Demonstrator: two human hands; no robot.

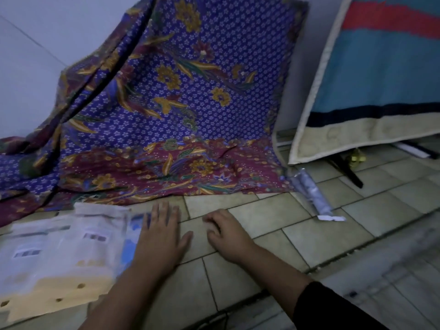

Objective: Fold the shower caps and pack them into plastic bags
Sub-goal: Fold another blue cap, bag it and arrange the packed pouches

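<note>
Bag pile point(59, 253) is laid on floor point(262, 234) just L of flat, straight-fingered L hand point(162, 234), the nearer one. R hand point(228, 232) is curled; hold can't be told. Packed roll point(309, 191) lies far R, slanted.

Stack of flat clear plastic bags point(59, 253), yellow punched headers, lying on tiled floor point(262, 225), left. Narrow clear-wrapped roll point(309, 192) well apart, right.
</note>
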